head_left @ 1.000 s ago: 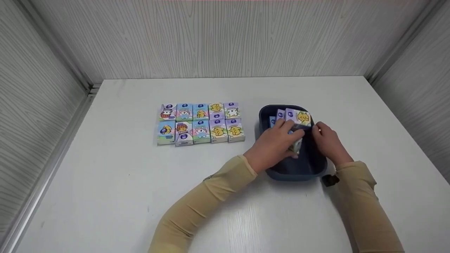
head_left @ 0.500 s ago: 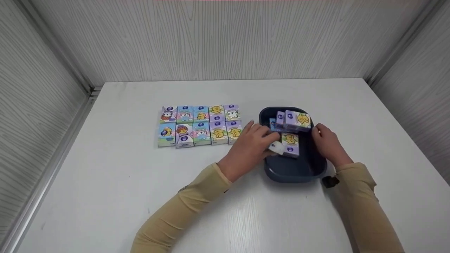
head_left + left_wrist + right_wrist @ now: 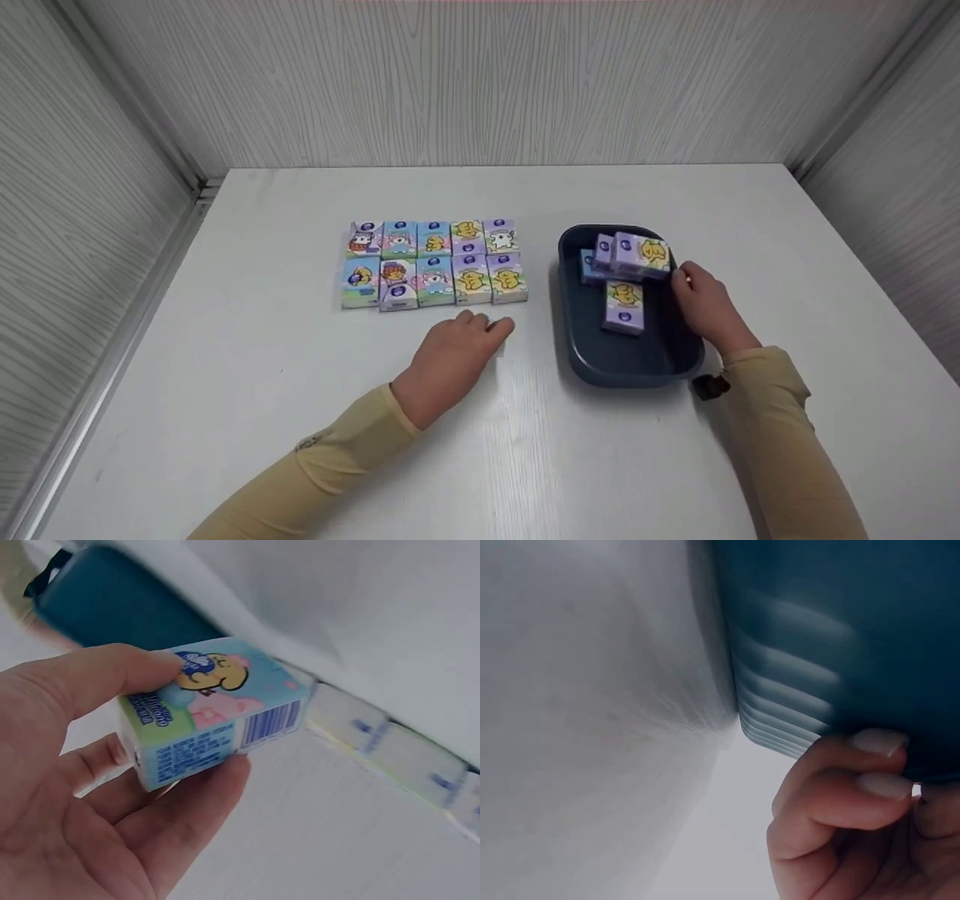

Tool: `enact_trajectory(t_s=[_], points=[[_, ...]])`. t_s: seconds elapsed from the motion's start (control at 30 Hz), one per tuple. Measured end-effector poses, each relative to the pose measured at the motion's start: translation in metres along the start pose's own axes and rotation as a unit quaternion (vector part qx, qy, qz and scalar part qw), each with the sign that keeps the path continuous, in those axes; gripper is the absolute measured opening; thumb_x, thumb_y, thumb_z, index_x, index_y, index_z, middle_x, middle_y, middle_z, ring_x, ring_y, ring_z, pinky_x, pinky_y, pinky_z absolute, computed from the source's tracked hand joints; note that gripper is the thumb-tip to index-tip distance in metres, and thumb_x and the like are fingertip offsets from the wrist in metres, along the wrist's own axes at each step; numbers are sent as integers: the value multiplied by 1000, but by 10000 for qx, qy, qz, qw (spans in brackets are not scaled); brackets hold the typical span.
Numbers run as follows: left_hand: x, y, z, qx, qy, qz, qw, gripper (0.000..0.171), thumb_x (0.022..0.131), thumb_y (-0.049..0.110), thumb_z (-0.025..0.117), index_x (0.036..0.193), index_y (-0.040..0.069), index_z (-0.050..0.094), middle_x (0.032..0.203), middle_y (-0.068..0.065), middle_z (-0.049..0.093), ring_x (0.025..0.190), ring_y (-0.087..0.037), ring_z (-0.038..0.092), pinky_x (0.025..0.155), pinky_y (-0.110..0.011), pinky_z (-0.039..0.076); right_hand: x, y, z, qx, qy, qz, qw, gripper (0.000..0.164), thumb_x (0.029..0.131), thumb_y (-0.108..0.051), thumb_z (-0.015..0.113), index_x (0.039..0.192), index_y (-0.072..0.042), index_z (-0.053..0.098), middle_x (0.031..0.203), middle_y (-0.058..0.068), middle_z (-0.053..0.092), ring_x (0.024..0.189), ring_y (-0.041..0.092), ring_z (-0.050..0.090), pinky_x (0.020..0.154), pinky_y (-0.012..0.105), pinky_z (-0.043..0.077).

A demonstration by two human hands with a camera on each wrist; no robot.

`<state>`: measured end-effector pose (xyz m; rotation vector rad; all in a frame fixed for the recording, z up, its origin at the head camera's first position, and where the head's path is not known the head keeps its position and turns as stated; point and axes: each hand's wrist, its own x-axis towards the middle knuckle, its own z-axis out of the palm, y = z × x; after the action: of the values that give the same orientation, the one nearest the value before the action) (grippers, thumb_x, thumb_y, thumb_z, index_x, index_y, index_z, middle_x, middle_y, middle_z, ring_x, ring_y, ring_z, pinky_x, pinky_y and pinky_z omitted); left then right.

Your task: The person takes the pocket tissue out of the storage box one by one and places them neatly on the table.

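Between the thumb and fingers of my left hand [image 3: 452,361] is a small blue tissue pack [image 3: 217,701] with a yellow cartoon figure and a barcode. In the head view the back of the hand hides this pack. The hand is over the table, just in front of two tidy rows of similar tissue packs [image 3: 435,281]. My right hand [image 3: 709,309] pinches the right rim of a dark blue plastic bin [image 3: 634,381]. Inside the bin, a purple tissue pack [image 3: 624,306] lies near the middle, and several more are piled toward its back.
The white table [image 3: 247,330] carries the bin right of the rows, with a gap between them. Wood-grain panels [image 3: 495,82] stand behind and at both sides. A small black object [image 3: 711,387] is by the right sleeve cuff.
My left hand has come out of the bin and moved left with a tissue pack, uncovering the purple pack inside. The right hand stays at the bin's rim.
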<state>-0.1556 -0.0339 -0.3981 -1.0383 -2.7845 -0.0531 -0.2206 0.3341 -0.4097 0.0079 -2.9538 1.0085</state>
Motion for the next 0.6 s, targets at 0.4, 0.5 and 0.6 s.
enact_trajectory(t_s=[0.4,0.5,0.6], points=[[-45,-8,8,1009,-676,-43,9926,46,78,7,79,119,3,57,109,-19,59,101,-31,60,85,-38,52,-1,0,2,-15,20,-111,9999,36,104,-29,25,88,-1,40,77,13,39,68,27,39,62,39,33],[-58,-11,8,1020,-761,-210,9916,51,78,6,78,124,-1,56,115,-24,57,109,-35,57,87,-40,51,-1,-1,2,-26,11,-103,9999,36,104,-30,25,88,-1,40,78,13,39,69,28,40,62,39,33],[-69,-18,8,960,-745,-366,9919,53,78,3,77,126,-3,55,118,-27,55,113,-37,55,86,-41,51,-1,-1,2,-12,-50,-51,10000,37,104,-32,24,88,-1,39,78,13,39,69,27,40,61,39,33]])
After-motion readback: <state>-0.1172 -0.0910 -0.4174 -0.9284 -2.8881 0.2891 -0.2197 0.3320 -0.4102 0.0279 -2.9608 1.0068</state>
